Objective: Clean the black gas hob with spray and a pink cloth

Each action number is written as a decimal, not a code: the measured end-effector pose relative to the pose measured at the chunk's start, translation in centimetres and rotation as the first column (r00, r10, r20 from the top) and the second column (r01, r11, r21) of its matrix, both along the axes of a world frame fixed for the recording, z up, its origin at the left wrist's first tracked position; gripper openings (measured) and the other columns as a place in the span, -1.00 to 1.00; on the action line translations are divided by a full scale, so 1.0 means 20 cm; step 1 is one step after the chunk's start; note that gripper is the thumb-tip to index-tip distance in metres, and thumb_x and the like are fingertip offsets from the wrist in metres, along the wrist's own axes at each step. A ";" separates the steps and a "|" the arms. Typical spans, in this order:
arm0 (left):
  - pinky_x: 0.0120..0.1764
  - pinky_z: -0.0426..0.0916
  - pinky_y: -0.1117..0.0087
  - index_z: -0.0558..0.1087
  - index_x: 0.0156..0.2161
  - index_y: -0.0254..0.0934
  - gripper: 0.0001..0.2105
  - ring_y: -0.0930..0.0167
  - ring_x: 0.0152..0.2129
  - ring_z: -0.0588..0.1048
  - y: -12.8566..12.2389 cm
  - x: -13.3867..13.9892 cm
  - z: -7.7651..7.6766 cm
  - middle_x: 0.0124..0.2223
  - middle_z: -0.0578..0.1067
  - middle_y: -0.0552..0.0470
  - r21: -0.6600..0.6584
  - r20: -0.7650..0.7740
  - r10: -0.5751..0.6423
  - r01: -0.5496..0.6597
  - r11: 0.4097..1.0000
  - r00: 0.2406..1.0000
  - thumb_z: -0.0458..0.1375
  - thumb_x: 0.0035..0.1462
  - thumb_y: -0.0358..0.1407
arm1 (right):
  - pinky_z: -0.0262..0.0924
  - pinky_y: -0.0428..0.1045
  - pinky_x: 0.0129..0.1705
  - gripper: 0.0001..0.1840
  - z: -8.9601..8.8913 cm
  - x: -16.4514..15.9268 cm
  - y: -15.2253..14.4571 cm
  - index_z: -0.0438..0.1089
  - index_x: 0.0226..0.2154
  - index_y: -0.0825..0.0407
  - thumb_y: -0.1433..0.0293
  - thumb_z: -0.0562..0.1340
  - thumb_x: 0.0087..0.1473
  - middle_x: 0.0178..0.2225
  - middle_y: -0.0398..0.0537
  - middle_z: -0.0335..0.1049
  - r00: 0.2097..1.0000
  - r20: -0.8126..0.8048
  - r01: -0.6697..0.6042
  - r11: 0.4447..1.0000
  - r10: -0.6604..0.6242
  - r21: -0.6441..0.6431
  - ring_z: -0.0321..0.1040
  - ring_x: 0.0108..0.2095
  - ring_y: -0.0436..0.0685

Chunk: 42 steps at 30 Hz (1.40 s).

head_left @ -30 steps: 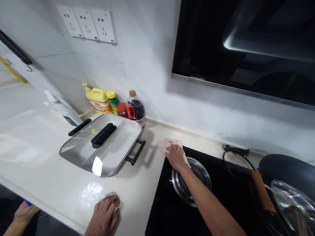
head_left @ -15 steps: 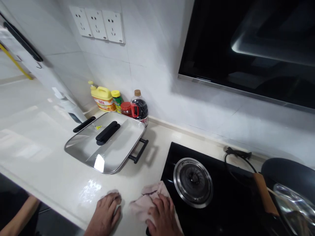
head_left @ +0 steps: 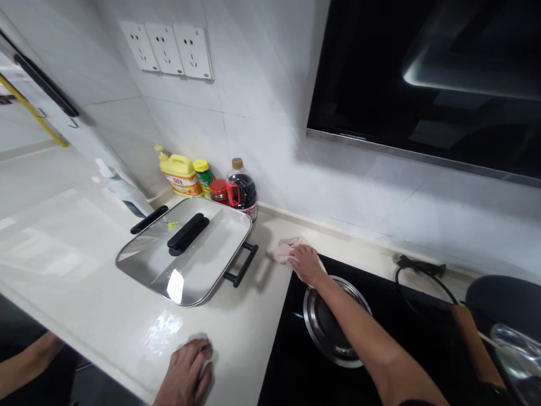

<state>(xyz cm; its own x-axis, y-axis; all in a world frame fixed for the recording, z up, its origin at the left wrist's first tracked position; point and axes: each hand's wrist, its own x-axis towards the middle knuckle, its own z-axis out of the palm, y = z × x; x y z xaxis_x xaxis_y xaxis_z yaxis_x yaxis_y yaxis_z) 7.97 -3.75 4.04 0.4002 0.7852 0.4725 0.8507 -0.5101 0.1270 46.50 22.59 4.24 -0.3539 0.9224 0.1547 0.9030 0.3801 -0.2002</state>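
Observation:
My right hand [head_left: 305, 262] presses a pale pink cloth [head_left: 282, 251] onto the counter at the back left corner of the black cooktop [head_left: 281, 361]. Its fingers lie over the cloth and hide part of it, while the forearm crosses above the round burner [head_left: 315, 321]. On the white counter [head_left: 236, 344] near the front edge rests my left hand [head_left: 188, 369], fingers loosely bent, with nothing visible in it. Beyond that hand sits a rectangular pan with a glass lid [head_left: 215, 242] and black handles.
A dark bottle [head_left: 245, 189], a red-lidded jar [head_left: 218, 190] and a yellow jug [head_left: 181, 175] stand behind the pan. At right are a dark wok [head_left: 502, 299] and a wooden handle [head_left: 477, 344]. The range hood [head_left: 422, 84] hangs above. Another person's arm [head_left: 29, 361] shows at lower left.
My right hand has moved the cloth away from me, from the front left side of the cooktop to its back left corner. My left hand stays at about the same place on the counter.

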 end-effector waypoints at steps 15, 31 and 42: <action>-0.05 0.43 0.23 0.51 -0.04 -0.15 -0.82 0.25 -0.05 0.56 0.01 -0.04 -0.08 -0.05 0.62 -0.07 -0.037 0.026 -0.012 0.013 0.999 1.000 0.11 0.32 -0.27 | 0.09 0.21 0.22 -0.52 -0.06 0.86 -0.36 0.45 0.08 -0.04 0.20 -0.09 0.43 0.16 0.10 0.42 0.896 -0.021 0.444 0.892 -0.444 0.080 0.24 0.16 0.28; -0.07 0.40 0.20 0.52 -0.12 -0.17 -0.83 0.22 -0.09 0.55 0.07 -0.05 -0.12 -0.08 0.61 -0.07 -0.058 0.026 -0.017 0.018 0.998 1.000 0.11 0.32 -0.22 | 0.00 0.38 0.24 -0.41 -0.07 0.65 -0.91 0.44 0.21 -0.06 0.18 -0.13 0.41 0.29 0.23 0.27 0.524 -0.140 0.848 0.530 -0.840 -0.006 0.13 0.26 0.45; -0.07 0.36 0.12 0.52 -0.07 -0.22 -0.77 0.16 -0.04 0.48 0.06 -0.01 -0.13 0.01 0.57 -0.16 -0.140 -0.010 0.027 -0.028 0.990 1.000 0.06 0.31 -0.26 | -0.04 0.58 0.13 -0.38 -0.10 0.10 -1.24 0.42 0.17 0.05 0.14 -0.13 0.37 0.22 0.52 0.28 0.273 -0.327 0.962 0.264 -0.905 0.074 0.13 0.24 0.65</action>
